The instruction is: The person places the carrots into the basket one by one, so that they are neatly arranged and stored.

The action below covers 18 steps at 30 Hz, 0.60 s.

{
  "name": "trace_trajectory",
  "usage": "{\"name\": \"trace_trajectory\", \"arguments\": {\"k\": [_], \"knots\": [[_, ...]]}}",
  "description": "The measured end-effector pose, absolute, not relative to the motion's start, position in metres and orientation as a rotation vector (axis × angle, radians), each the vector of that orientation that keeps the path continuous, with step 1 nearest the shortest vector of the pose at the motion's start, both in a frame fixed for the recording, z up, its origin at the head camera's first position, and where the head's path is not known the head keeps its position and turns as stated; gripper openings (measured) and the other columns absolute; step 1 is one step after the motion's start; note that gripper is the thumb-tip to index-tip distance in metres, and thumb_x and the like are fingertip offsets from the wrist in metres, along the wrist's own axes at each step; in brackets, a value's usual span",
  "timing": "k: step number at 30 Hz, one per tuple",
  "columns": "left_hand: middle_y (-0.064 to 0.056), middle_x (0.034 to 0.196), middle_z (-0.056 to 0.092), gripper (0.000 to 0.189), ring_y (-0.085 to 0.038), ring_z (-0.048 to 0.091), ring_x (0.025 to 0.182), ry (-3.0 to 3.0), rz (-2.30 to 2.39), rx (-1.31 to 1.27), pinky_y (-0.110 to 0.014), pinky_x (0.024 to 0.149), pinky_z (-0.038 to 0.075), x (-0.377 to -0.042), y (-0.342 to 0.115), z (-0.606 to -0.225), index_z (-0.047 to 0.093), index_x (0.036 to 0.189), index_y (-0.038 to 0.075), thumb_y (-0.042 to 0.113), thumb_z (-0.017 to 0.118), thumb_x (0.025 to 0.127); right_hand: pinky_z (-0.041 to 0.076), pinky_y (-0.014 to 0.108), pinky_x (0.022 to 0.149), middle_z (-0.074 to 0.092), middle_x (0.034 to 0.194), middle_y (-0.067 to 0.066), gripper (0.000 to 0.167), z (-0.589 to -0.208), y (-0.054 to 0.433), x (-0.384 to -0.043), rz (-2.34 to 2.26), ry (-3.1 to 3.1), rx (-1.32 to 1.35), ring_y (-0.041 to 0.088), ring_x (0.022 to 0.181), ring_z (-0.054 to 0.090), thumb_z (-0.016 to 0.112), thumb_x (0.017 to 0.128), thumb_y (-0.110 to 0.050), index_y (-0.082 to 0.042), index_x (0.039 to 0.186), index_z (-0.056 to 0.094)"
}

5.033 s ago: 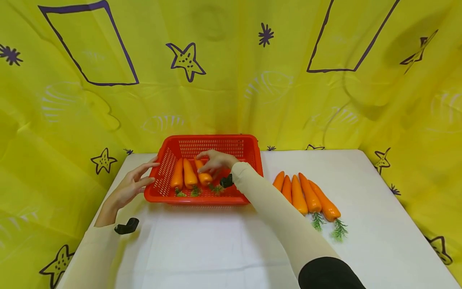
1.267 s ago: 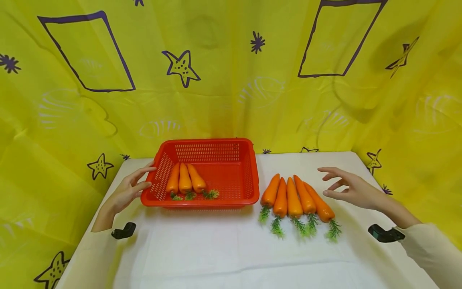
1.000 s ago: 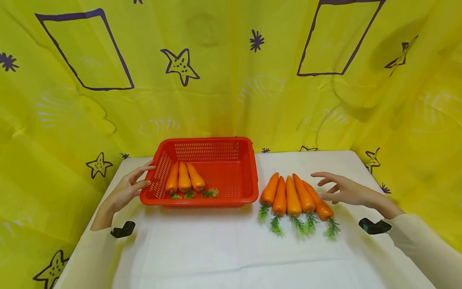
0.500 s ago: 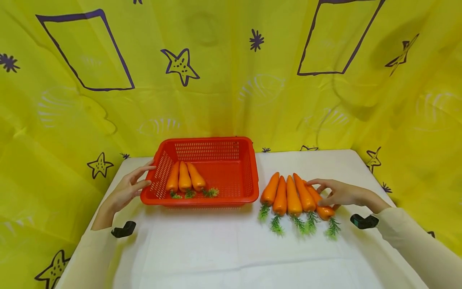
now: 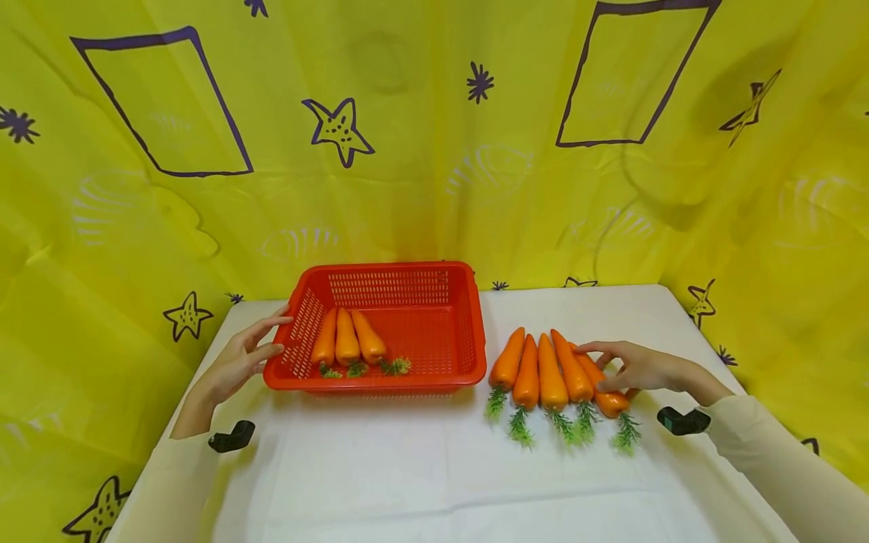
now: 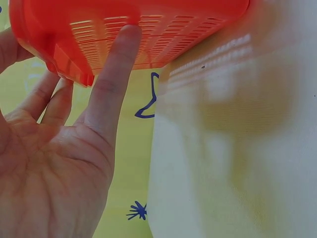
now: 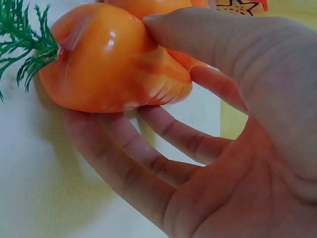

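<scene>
My right hand (image 5: 641, 367) is at the rightmost carrot (image 5: 612, 402) of a row on the table. In the right wrist view the thumb lies on one side of that orange carrot (image 7: 106, 64) and the other fingers curl under it; its green top points away from the palm. Along the left end of a red plastic basket (image 5: 380, 383) rests my left hand (image 5: 234, 366), fingers mostly straight. The left wrist view has one finger flat against the slotted wall and others by the rim. Three carrots (image 5: 346, 341) lie side by side inside the basket, toward its left.
Several more carrots (image 5: 541, 377) lie fanned out right of the basket, leafy ends toward me. A white cloth covers the table (image 5: 380, 467). Yellow curtain (image 5: 407, 204) with drawn starfish hangs behind and at both sides.
My right hand set the third carrot down in the basket, left it, and came over the table's right side onto the rightmost carrot. The left hand has stayed at the basket.
</scene>
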<state>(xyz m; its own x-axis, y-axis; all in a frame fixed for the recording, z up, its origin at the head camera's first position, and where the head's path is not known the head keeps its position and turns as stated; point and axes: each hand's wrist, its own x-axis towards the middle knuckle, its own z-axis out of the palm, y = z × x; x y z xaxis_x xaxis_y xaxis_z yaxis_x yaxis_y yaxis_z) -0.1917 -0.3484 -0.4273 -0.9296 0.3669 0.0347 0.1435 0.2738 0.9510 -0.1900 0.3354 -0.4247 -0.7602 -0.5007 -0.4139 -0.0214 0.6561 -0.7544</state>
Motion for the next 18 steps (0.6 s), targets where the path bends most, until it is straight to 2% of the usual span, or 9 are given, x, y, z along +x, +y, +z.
{"name": "trace_trajectory", "arguments": {"k": [2, 6, 8, 13, 18], "knots": [[0.000, 0.173, 0.009, 0.049, -0.008, 0.045, 0.133, 2.348, 1.719, 0.471, -0.045, 0.096, 0.051, -0.1913, -0.3485, -0.4280, 0.038, 0.154, 0.001, 0.011, 0.050, 0.108, 0.058, 0.038, 0.071, 0.052, 0.132, 0.030, 0.075, -0.4252, 0.3352, -0.1900, -1.015, 2.262, -0.404, 0.027, 0.088, 0.063, 0.075, 0.095, -0.017, -0.004, 0.157, 0.036], [-0.003, 0.173, 0.009, 0.049, -0.013, 0.043, 0.136, 2.368, 1.702, 0.472, -0.048, 0.097, 0.049, -0.1906, -0.3481, -0.4272, 0.038, 0.154, 0.002, 0.012, 0.050, 0.108, 0.059, 0.039, 0.071, 0.052, 0.131, 0.031, 0.074, -0.4248, 0.3345, -0.1897, -1.021, 2.262, -0.415, 0.027, 0.089, 0.064, 0.074, 0.095, -0.016, -0.003, 0.157, 0.035], [-0.005, 0.173, 0.009, 0.049, -0.019, 0.041, 0.140, 2.378, 1.693, 0.478, -0.047, 0.097, 0.050, -0.1904, -0.3474, -0.4260, 0.038, 0.154, 0.002, 0.012, 0.050, 0.108, 0.059, 0.039, 0.071, 0.052, 0.131, 0.032, 0.075, -0.4244, 0.3344, -0.1898, -1.021, 2.262, -0.421, 0.027, 0.088, 0.065, 0.074, 0.096, -0.015, -0.002, 0.157, 0.034], [-0.006, 0.173, 0.009, 0.048, -0.036, 0.034, 0.145, 2.374, 1.698, 0.479, -0.063, 0.100, 0.043, -0.1900, -0.3452, -0.4243, 0.040, 0.154, 0.003, 0.012, 0.051, 0.108, 0.059, 0.038, 0.069, 0.052, 0.130, 0.031, 0.075, -0.4240, 0.3344, -0.1902, -1.034, 2.253, -0.434, 0.028, 0.084, 0.065, 0.073, 0.096, -0.014, -0.002, 0.158, 0.033], [-0.005, 0.173, 0.009, 0.048, -0.048, 0.026, 0.148, 2.368, 1.699, 0.485, -0.064, 0.101, 0.043, -0.1896, -0.3445, -0.4236, 0.039, 0.154, 0.002, 0.011, 0.051, 0.108, 0.059, 0.038, 0.068, 0.053, 0.129, 0.030, 0.075, -0.4246, 0.3348, -0.1906, -1.039, 2.244, -0.444, 0.028, 0.081, 0.066, 0.073, 0.096, -0.013, -0.001, 0.158, 0.033]]}}
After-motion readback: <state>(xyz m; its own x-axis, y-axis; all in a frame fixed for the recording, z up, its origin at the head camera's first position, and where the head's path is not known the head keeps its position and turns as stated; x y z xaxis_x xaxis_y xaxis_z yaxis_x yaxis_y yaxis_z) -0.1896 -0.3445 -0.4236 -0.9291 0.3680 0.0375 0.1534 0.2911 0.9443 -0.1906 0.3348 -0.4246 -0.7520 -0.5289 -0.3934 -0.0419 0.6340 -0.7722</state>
